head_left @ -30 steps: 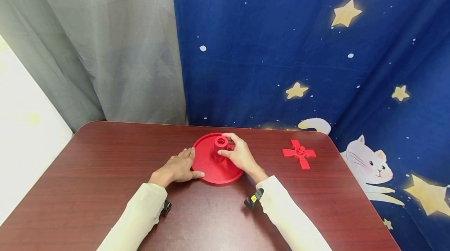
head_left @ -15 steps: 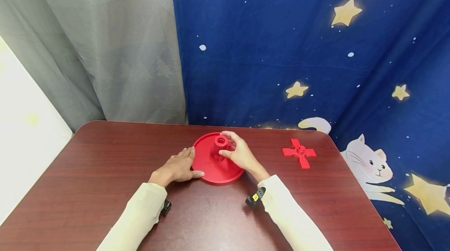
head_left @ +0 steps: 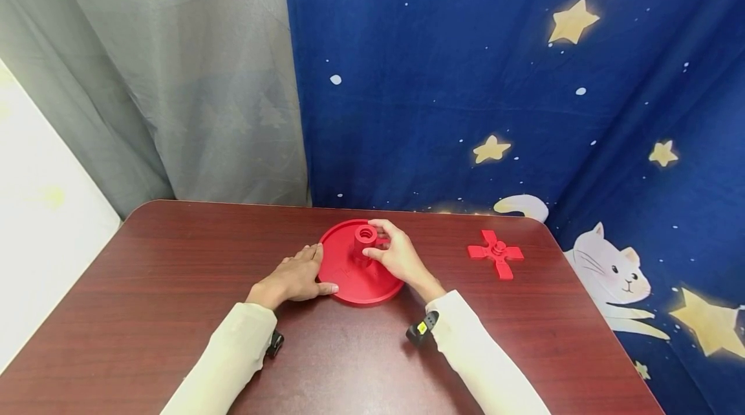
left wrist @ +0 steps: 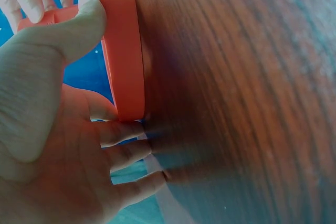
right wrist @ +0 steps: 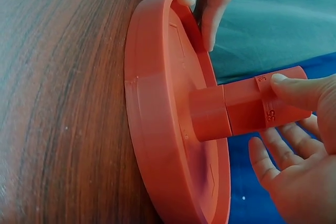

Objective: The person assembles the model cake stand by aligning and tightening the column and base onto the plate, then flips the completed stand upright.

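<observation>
Nearest come the pale left sleeve (head_left: 229, 350) and right sleeve (head_left: 477, 353), with a small black left wrist camera (head_left: 275, 344) and right wrist camera (head_left: 420, 329) just behind the hands. Ahead of its sleeve, the left hand (head_left: 293, 278) lies with its fingers spread and fairly straight, the index fingertip against the outer wall of a red round dish (head_left: 355, 286) and the thumb over its raised rim. The dish rests flat on the dark reddish wood-grain counter (head_left: 174, 286), between the two hands. From its middle rises a red hollow post (head_left: 359, 248), upright, just left of the right hand's palm. The right hand (head_left: 401, 256) pinches this post, thumb on the near side and fingers curving around the far side. In the right wrist view the post shows a seam between lower and upper sections, and the thumb presses the upper one beside a band with raised numerals. Well to the right of the right hand, a red four-armed cross piece (head_left: 498, 249) with a round central stud lies on the counter. Beyond both hands hang a gray curtain (head_left: 204, 79), farther left, and a blue star-and-cat curtain (head_left: 419, 79).
</observation>
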`<state>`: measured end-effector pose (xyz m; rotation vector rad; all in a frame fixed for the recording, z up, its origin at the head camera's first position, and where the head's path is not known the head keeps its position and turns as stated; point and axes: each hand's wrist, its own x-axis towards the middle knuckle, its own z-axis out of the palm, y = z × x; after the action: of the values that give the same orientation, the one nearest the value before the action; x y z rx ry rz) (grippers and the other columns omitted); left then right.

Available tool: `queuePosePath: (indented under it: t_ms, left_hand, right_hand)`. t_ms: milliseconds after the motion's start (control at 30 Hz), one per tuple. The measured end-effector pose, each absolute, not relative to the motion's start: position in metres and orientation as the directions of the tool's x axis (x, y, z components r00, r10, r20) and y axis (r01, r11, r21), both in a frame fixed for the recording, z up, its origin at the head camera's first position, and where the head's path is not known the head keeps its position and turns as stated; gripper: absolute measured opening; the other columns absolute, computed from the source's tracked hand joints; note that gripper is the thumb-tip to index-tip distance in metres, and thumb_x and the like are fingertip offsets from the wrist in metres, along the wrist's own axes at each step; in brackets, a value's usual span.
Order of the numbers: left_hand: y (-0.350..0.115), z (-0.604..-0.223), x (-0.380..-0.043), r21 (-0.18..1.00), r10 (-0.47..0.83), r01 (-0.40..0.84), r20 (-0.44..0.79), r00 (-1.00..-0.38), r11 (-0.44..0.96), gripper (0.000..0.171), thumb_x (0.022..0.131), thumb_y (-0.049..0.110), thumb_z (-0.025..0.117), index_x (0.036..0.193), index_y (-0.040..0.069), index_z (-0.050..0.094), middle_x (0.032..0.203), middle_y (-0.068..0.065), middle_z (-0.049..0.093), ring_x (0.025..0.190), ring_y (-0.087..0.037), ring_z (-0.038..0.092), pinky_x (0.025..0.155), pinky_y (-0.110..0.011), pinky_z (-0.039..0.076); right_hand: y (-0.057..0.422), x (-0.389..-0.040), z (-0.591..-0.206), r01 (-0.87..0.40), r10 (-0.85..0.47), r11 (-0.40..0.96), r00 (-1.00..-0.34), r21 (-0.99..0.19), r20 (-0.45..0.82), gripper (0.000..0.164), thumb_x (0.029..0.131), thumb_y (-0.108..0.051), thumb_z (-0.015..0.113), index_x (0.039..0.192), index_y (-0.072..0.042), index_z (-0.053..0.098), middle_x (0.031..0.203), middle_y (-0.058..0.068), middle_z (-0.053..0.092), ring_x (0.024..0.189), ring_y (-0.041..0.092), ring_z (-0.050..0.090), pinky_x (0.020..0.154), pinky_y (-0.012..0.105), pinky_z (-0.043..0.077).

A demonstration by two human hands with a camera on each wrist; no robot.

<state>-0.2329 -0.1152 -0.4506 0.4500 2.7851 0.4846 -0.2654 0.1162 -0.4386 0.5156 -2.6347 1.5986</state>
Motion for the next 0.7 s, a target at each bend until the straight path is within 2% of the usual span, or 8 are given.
queuePosePath:
  t_ms: [233,433,600,700]
  left_hand:
    - [-0.1147,-0.4503,-0.2329,0.367,0.347,0.252,-0.220,-0.912,0.896,0.099,0.088,0.051,0.069,0.152,-0.009,0.024,0.158,-0.027,0.027,0.146,-0.046,0.025,0.114,-0.065,0.025]
    - [-0.1146,-0.4503,-0.2332,0.367,0.347,0.252,-0.222,-0.911,0.896,0.098,0.088,0.051,0.069,0.153,-0.009,0.024,0.158,-0.027,0.026,0.146,-0.046,0.025,0.114,-0.065,0.025]
    - [-0.1150,-0.4511,-0.2339,0.365,0.349,0.254,-0.221,-0.911,0.896,0.098,0.088,0.051,0.068,0.152,-0.009,0.024,0.158,-0.027,0.027,0.146,-0.046,0.025,0.114,-0.065,0.026]
    - [-0.1151,-0.4507,-0.2337,0.366,0.348,0.253,-0.221,-0.911,0.895,0.098,0.088,0.051,0.068,0.152,-0.009,0.024,0.158,-0.027,0.027,0.146,-0.046,0.025,0.114,-0.065,0.026]
  right_hand:
    - [0.1154,-0.2643,-0.4388,-0.263,-0.237,0.460,-0.957,-0.848,0.168,0.055,0.079,-0.005,0.082,0.129,-0.008,0.060,0.120,0.014,0.065,0.105,0.030,0.066,0.090,0.040,0.057]
    - [0.1183,-0.2657,-0.4394,-0.295,-0.290,0.452,-0.941,-0.842,0.174,0.061,0.079,-0.006,0.082,0.134,-0.007,0.056,0.124,0.015,0.063,0.105,0.033,0.068,0.090,0.042,0.057]
    - [0.1205,-0.2671,-0.4396,-0.339,-0.334,0.387,-0.918,-0.857,0.213,0.062,0.081,0.000,0.077,0.138,-0.002,0.052,0.129,0.016,0.061,0.114,0.034,0.063,0.096,0.046,0.054]
    - [0.1206,-0.2675,-0.4402,-0.356,-0.344,0.372,-0.911,-0.857,0.229,0.060,0.082,0.005,0.074,0.137,0.000,0.053,0.126,0.017,0.063,0.113,0.034,0.062,0.096,0.047,0.053]
